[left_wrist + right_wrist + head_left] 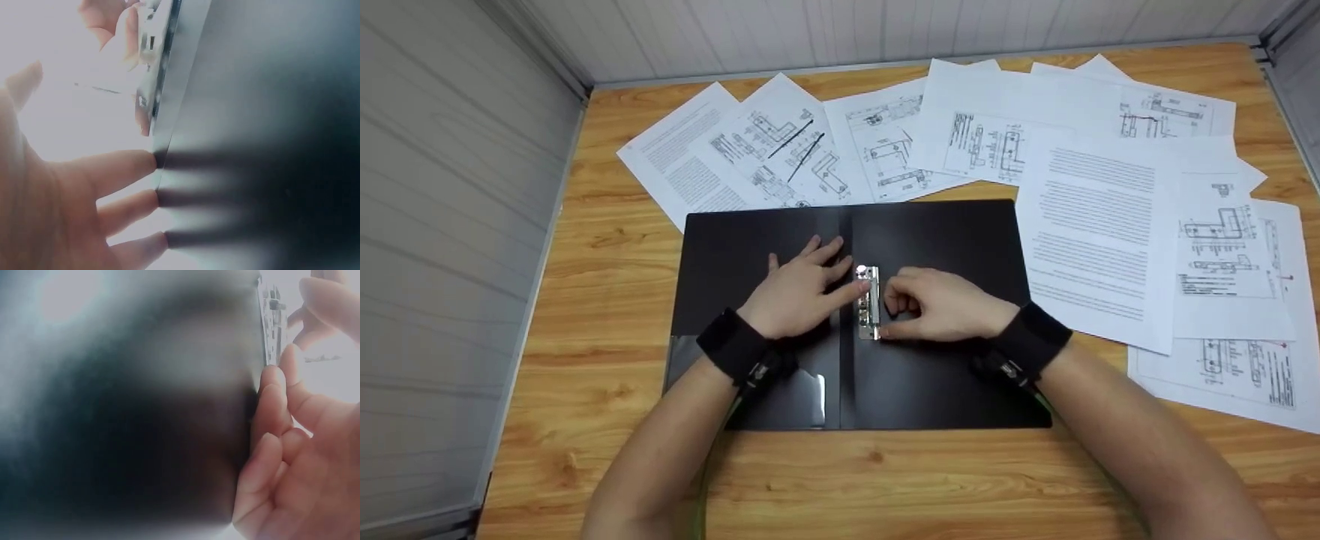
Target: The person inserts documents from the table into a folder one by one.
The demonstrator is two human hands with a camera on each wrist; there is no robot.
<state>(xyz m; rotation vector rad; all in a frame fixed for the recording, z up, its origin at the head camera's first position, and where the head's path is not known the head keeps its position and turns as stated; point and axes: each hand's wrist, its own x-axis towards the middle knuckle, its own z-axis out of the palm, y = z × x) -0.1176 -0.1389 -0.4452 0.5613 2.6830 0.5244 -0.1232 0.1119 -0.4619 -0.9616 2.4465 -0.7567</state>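
A black file folder (937,240) lies spread on the table in the head view. Its metal clip (865,304) sits just right of the spine. My left hand (799,292) lies across the left cover with fingers spread, its thumb over the clip's upper part. From the other side, my right hand (941,306) has its fingers curled against the clip's edge and its thumb at the lower end. The right wrist view shows these bent fingers (264,410) beside the clip (274,318). In the left wrist view, strong glare washes out part of the scene.
Several printed sheets fan out behind the folder, among them a page with line drawings (885,150). More overlapping sheets, topped by a text page (1095,225), lie to the right, close to the right wrist. Grey panels (840,34) bound the wooden table (600,300) at the back and sides.
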